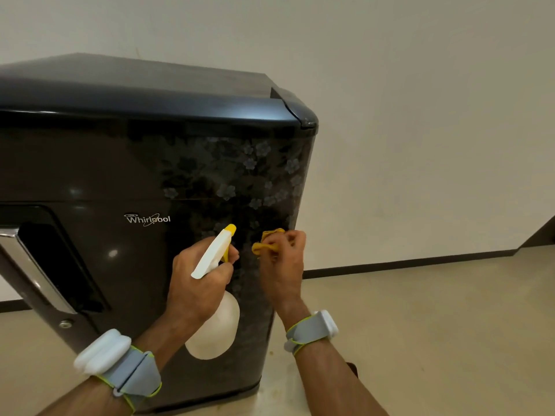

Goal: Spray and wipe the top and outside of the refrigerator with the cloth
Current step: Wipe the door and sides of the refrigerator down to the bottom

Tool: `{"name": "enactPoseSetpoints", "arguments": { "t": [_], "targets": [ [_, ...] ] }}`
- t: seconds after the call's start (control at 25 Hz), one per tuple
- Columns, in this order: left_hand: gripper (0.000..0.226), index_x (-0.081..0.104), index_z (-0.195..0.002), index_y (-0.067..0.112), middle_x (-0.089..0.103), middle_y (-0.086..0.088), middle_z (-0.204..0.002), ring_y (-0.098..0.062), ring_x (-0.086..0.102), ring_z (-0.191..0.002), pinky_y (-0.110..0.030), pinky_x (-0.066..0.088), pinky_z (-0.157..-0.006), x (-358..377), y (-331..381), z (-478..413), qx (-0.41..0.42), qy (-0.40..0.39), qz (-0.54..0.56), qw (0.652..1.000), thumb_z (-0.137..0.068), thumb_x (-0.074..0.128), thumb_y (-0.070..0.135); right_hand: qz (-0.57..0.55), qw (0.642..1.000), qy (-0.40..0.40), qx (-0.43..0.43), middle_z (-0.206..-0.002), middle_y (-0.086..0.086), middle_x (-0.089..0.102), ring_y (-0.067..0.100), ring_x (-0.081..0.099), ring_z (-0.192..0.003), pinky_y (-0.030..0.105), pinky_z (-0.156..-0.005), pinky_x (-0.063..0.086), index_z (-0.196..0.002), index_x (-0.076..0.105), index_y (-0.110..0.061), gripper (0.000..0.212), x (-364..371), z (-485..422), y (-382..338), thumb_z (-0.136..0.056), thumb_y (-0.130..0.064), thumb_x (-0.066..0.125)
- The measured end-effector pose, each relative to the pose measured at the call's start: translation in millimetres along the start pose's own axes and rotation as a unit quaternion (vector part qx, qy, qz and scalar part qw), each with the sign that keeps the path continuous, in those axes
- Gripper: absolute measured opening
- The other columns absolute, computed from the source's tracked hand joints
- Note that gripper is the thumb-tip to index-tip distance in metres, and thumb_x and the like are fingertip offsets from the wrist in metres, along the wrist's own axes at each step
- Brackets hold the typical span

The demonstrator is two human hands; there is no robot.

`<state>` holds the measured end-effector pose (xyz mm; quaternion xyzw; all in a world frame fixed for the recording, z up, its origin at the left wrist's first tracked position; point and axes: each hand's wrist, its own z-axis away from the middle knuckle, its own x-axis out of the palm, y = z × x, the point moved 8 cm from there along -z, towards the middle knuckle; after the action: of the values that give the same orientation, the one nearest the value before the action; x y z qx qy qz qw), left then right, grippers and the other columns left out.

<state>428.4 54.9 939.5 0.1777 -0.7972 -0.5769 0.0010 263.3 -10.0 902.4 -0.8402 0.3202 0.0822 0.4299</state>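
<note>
Strapped around each forearm at the bottom of the frame, a grey band with a white block is sitting nearest the lens: the left wristband (117, 364) in the lower left and the right wristband (312, 330) lower centre-right.

Just above them, the left hand (198, 280) is gripping the neck of a white spray bottle (214, 328). Its fingers are curling around the trigger head, and the round body is hanging below the palm. The bottle's yellow nozzle (230, 229) is pointing up and to the right, close to the fridge front.

Beside it, the right hand (282, 265) is holding a bunched yellow cloth (267, 240), with the fingers curling over it and the fabric showing at the fingertips. The cloth is lying against the door near its right edge, a little right of the nozzle. I cannot tell how firmly it is pressing.

Filling the left and centre of the frame, the dark refrigerator (120, 163) is standing on a beige floor (420, 325) against a pale wall (420, 115). Its glossy front is showing a faint flower pattern on the right half and a silver Whirlpool logo (147, 219) at centre-left. A chrome handle (36, 271) is sitting in a recess at the left edge. Its flat top is showing in the upper left. A dark baseboard (405, 261) is running along the wall at the right.
</note>
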Motion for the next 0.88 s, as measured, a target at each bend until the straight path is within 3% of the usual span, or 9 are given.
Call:
{"name": "enactPoseSetpoints", "arguments": {
  "t": [0.12,0.24,0.4,0.48,0.56,0.6,0.68,0.8,0.88],
  "targets": [
    [0.021,0.07,-0.083,0.012,0.068,-0.003,-0.077,-0.011,0.063,-0.063,-0.018,0.048,-0.052,-2,6,0,0.014,-0.001,-0.007,1.0,-0.068,0.057,0.01,-0.121,0.976,0.083,0.164,-0.107,0.001,0.044,0.014,0.057,-0.083,0.007,-0.066,0.049,-0.088,0.059,-0.02,0.009,-28,-33,0,-0.092,-0.012,0.059],
    [0.02,0.07,-0.083,0.012,0.068,-0.005,-0.076,-0.011,0.061,-0.061,-0.017,0.046,-0.051,-3,7,-1,0.022,0.008,-0.022,0.999,-0.068,0.057,0.011,-0.064,0.991,0.12,0.017,-0.112,0.001,0.044,0.009,0.054,-0.087,0.007,-0.069,0.047,-0.099,0.062,-0.017,0.009,-44,-58,-54,-0.091,-0.016,0.06],
    [0.02,0.071,-0.08,0.013,0.07,-0.005,-0.077,-0.013,0.064,-0.066,-0.017,0.048,-0.054,-4,-7,8,0.011,0.013,-0.028,0.999,-0.068,0.056,0.009,0.098,0.977,-0.058,-0.18,-0.117,0.007,0.044,0.019,0.052,-0.098,0.029,-0.077,0.053,-0.109,0.062,-0.013,0.02,3,-10,-50,-0.09,-0.017,0.056],
    [0.019,0.071,-0.079,0.014,0.07,-0.003,-0.077,-0.015,0.066,-0.068,-0.019,0.049,-0.053,-8,-21,22,-0.003,0.005,-0.045,0.999,-0.07,0.056,0.009,0.015,0.996,-0.034,-0.076,-0.115,0.003,0.044,0.015,0.056,-0.096,0.034,-0.078,0.056,-0.105,0.063,-0.014,0.017,-7,-3,-21,-0.089,-0.01,0.06],
    [0.019,0.072,-0.078,0.016,0.071,-0.001,-0.076,-0.016,0.065,-0.064,-0.022,0.047,-0.051,-12,-34,32,-0.033,0.006,-0.055,0.998,-0.07,0.056,0.011,-0.073,0.993,0.058,0.072,-0.112,0.001,0.046,0.005,0.054,-0.087,0.023,-0.078,0.053,-0.107,0.061,-0.014,0.018,-27,-16,-3,-0.089,-0.008,0.061],
    [0.019,0.072,-0.078,0.017,0.071,-0.001,-0.075,-0.016,0.066,-0.064,-0.022,0.047,-0.051,-15,-43,37,-0.053,0.009,-0.067,0.996,-0.069,0.056,0.013,-0.075,0.99,0.082,0.086,-0.111,0.001,0.047,0.002,0.051,-0.084,0.015,-0.073,0.048,-0.108,0.059,-0.012,0.018,-30,-21,-10,-0.091,-0.008,0.061],
    [0.019,0.072,-0.077,0.017,0.071,-0.003,-0.075,-0.02,0.067,-0.065,-0.03,0.052,-0.05,-17,-51,42,-0.064,0.013,-0.08,0.995,-0.068,0.056,0.014,-0.034,0.996,0.084,-0.011,-0.112,0.004,0.05,0.004,0.052,-0.084,0.01,-0.068,0.046,-0.112,0.056,-0.009,0.018,-27,-24,-40,-0.094,-0.011,0.059],
    [0.016,0.071,-0.074,0.016,0.07,-0.005,-0.07,-0.024,0.067,-0.063,-0.043,0.056,-0.055,-18,-55,46,-0.055,0.005,-0.099,0.994,-0.069,0.057,0.012,0.074,0.982,-0.061,-0.165,-0.119,0.005,0.054,0.019,0.06,-0.078,0.024,-0.061,0.052,-0.116,0.06,-0.011,0.02,13,7,-36,-0.097,-0.016,0.056],
    [0.013,0.07,-0.073,0.017,0.069,-0.004,-0.069,-0.022,0.066,-0.063,-0.042,0.056,-0.056,-17,-59,49,-0.061,0.004,-0.102,0.993,-0.07,0.058,0.014,0.072,0.988,-0.098,-0.094,-0.112,-0.004,0.058,0.02,0.064,-0.08,0.031,-0.065,0.056,-0.107,0.064,-0.019,0.014,19,27,9,-0.093,-0.018,0.062]
  ]
}}
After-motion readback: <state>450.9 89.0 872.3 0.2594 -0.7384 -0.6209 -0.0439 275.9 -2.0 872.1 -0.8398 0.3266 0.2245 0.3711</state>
